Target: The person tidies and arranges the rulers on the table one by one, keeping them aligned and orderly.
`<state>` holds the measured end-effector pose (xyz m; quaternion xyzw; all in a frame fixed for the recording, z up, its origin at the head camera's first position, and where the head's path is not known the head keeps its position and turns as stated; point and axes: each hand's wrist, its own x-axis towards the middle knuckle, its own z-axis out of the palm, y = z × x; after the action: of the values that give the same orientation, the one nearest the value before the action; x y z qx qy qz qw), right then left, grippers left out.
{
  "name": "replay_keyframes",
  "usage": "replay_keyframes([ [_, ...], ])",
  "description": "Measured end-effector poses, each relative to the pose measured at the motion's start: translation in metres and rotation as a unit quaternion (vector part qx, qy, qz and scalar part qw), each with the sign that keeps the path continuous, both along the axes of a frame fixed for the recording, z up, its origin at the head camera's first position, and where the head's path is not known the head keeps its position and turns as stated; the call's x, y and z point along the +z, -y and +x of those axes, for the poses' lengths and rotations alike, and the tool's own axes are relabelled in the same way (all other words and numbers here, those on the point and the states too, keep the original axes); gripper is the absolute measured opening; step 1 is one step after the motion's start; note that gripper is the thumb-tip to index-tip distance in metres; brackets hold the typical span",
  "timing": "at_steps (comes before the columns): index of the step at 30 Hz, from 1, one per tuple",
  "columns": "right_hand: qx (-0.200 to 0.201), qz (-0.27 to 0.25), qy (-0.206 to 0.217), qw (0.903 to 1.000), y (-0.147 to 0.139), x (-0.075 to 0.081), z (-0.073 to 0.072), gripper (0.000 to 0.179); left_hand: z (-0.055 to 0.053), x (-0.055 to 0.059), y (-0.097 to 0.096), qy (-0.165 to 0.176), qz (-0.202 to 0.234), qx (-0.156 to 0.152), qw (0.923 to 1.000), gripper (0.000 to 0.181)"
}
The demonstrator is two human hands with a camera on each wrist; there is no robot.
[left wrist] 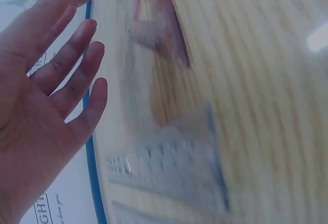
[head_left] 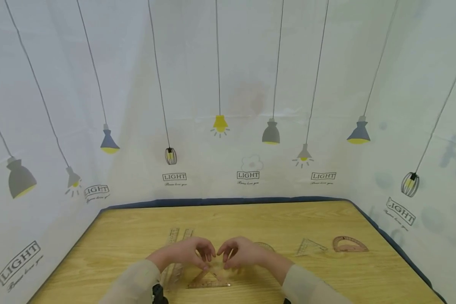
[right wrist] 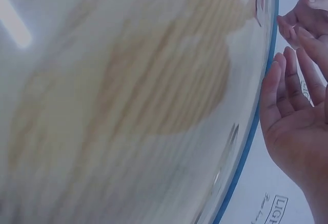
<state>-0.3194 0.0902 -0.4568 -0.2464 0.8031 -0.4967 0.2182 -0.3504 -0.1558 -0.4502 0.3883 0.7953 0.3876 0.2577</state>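
Note:
My left hand [head_left: 197, 252] hovers over the table with loosely bent fingers and nothing in them. Facing it, the right hand [head_left: 244, 254] is just as empty, its fingertips close to the left ones. Below both hands lies a reddish transparent set square [head_left: 209, 284], its long edge towards me; the left wrist view shows the same set square [left wrist: 169, 29]. Two clear rulers, a left one [head_left: 172, 236] and a right one [head_left: 176, 272], lie side by side, partly hidden by the left forearm. Behind my right hand a clear protractor [head_left: 266, 245] shows only in part.
Further right on the wooden table [head_left: 137, 228] lie a clear set square [head_left: 310, 247] and a reddish protractor [head_left: 349, 245]. A white cloth printed with lamps [head_left: 247, 84] stands round the back and sides, along a dark blue edge [head_left: 228, 202].

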Motion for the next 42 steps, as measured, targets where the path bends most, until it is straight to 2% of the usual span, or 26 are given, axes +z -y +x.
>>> replay_keyframes([
  [9,-0.023,-0.032,-0.011,0.9992,-0.047,0.003,0.002,0.032,-0.004,0.006,-0.044,0.001,0.011,0.003,0.9999,0.033],
  [15,-0.022,-0.051,-0.015,0.9983,-0.079,0.004,0.004,0.035,-0.004,0.007,-0.070,-0.022,0.014,0.003,0.9997,0.037],
  [22,-0.009,-0.056,-0.024,0.9981,-0.113,0.008,0.010,0.034,-0.005,0.007,-0.103,-0.008,0.043,-0.008,0.9990,0.037],
  [29,-0.024,-0.042,-0.033,0.9983,-0.145,0.011,0.015,0.035,-0.007,0.004,-0.138,-0.030,0.060,-0.024,0.9974,0.037],
  [34,-0.034,-0.034,-0.056,0.9972,-0.165,0.011,0.014,0.036,-0.010,0.004,-0.160,-0.046,0.060,-0.010,0.9971,0.035],
  [42,-0.046,-0.025,-0.058,0.9969,-0.189,0.009,0.015,0.040,-0.012,-0.001,-0.189,-0.058,0.071,0.015,0.9957,0.031],
])
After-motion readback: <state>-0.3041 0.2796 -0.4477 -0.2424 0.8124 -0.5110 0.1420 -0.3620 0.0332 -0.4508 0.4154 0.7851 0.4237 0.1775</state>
